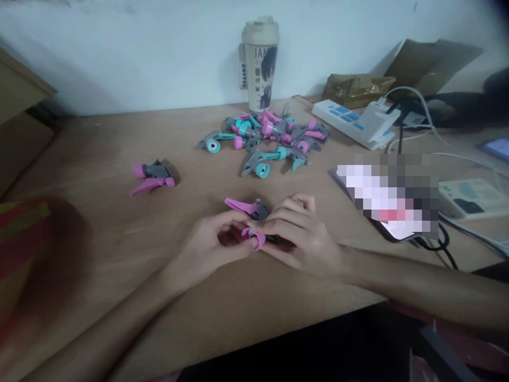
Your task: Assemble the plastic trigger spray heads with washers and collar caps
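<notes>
Both my hands are closed around one grey and pink spray trigger head (253, 237) above the near part of the table. My left hand (217, 241) pinches its pink screw collar from the left, thumb below. My right hand (300, 233) grips the grey body from the right, its fingers covering much of it. The pink lever points up and to the left. To the left, a second pink and grey trigger head (157, 172) lies alone on the table. Beyond my hands is a pile of trigger heads (274, 132), pink with grey and turquoise with grey.
A lidded coffee cup (260, 63) stands behind the pile against the wall. At the right are a white power strip (350, 122) with cables, a taped brown package (358, 89) and a phone (385, 201) with a blurred screen. Cardboard (24, 95) edges the left side.
</notes>
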The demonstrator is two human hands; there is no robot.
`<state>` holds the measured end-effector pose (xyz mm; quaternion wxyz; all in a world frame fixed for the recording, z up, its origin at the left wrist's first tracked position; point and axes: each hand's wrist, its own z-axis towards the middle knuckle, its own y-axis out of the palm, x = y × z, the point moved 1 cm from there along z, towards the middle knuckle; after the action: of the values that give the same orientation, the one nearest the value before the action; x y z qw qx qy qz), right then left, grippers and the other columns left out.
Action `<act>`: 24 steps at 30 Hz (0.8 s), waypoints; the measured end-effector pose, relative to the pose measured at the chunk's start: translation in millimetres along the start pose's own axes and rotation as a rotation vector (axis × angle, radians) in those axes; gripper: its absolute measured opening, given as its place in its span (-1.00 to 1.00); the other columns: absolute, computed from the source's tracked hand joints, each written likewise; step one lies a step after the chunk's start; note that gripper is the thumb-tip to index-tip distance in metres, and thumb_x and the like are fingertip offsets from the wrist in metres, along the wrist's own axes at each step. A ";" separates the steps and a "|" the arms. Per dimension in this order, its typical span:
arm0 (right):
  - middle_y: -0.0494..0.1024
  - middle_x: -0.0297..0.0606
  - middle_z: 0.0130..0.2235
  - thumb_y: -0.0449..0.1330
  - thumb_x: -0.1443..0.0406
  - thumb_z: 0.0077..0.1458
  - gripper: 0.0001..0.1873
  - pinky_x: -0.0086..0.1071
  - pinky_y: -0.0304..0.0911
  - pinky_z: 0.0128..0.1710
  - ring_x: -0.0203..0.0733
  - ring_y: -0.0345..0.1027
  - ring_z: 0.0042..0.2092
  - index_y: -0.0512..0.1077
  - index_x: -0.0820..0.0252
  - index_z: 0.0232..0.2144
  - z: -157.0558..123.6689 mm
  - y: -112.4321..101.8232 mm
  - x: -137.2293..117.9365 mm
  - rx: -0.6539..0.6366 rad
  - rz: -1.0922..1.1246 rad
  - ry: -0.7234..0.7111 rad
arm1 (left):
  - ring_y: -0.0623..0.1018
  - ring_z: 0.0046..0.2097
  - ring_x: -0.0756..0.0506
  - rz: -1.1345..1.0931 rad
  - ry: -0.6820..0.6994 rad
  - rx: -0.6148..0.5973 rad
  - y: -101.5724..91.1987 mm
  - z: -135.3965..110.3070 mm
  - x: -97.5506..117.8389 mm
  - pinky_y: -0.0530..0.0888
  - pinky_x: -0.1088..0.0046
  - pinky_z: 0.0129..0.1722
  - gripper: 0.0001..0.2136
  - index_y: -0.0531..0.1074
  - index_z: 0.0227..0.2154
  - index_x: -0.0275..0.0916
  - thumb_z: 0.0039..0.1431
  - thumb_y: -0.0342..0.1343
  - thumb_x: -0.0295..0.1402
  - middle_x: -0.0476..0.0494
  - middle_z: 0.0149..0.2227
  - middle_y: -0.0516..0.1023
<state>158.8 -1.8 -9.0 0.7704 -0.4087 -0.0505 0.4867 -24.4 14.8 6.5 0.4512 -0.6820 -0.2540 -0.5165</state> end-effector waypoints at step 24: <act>0.52 -0.32 -0.28 0.19 0.34 0.04 -0.81 -0.20 0.05 -0.17 -0.20 0.34 -0.22 0.45 0.05 -0.24 0.3 -0.9 -0.2 0.050 -0.073 0.053 | 0.46 -0.38 0.01 -0.153 -0.072 -0.050 3.0 3.0 4.3 0.43 0.53 -0.37 -0.87 0.45 -0.31 -0.22 0.05 0.12 -0.37 0.00 -0.40 0.49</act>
<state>159.1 -1.9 -8.1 0.7987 -0.3999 -0.0328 0.4484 -19.1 15.4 9.3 0.3837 -0.6897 -0.3085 -0.5310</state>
